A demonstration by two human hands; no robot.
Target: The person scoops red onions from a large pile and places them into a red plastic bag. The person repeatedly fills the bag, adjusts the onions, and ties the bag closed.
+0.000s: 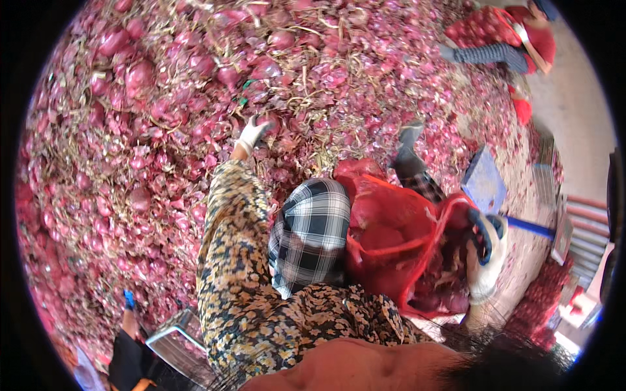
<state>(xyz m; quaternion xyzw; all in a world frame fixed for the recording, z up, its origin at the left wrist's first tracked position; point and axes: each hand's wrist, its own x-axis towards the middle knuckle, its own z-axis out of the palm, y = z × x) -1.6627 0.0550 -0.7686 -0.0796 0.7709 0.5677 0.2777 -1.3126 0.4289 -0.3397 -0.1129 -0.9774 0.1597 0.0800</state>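
My left hand point(253, 134), in a white glove with dark fingertips, reaches onto a pile of red onions point(139, 78). Its fingertips are at a red onion point(269, 123); how firmly they close on it is unclear. Beside my knee in checked cloth point(313, 229) is a red mesh bag point(386, 239) with onions inside, its mouth gaping towards me. My right hand point(489, 259), gloved in white with a dark blue coating, is at the bag's right side with bent fingers. Blur hides whether it grips the bag's edge.
Dry skins and stalks cover the onion heap. A blue flat-bladed tool point(484, 181) with a blue handle lies right of my foot point(411, 146). A metal-framed stool point(176, 337) stands lower left, near another person's blue-gloved hand point(128, 299). Upper right, a person point(535, 44) handles a filled red bag point(479, 29).
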